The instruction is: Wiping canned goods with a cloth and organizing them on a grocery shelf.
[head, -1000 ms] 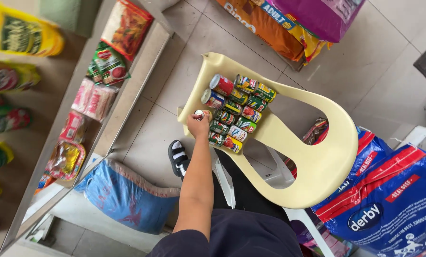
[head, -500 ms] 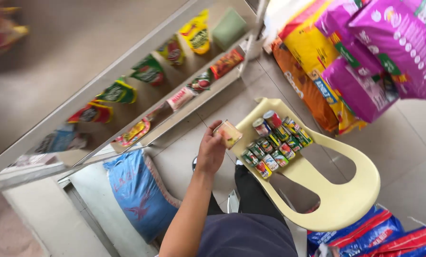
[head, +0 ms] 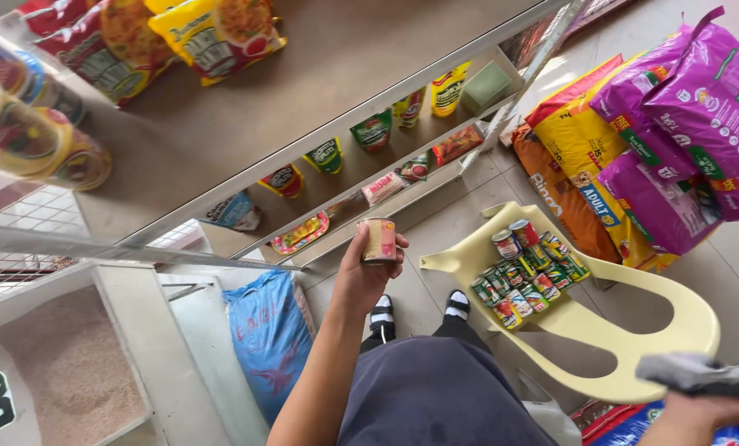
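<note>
A left hand lifts a small can up toward the shelves of a shop rack, fingers clamped round the can's side, thumb on the near side. The can stands upright in the grip, clear of everything — above the floor, between the rack and a pale yellow plastic chair.

On the chair's seat lie more cans, packed close in rows. The right hand, at the lower right edge, is closed on a grey cloth held over the chair's back. Pouches line the lower shelves; bright packets and jars sit on the upper one. Big purple, yellow and orange sacks lean behind the chair, and a blue sack rests beside the rack.

To do this well, a judgement only: keep the can level and the grip low on its wall, so that the base comes down flat on a bare patch of shelf — not on a pouch, where it would tip. The hand should stay clear of the shelf's metal edge on the way in.
</note>
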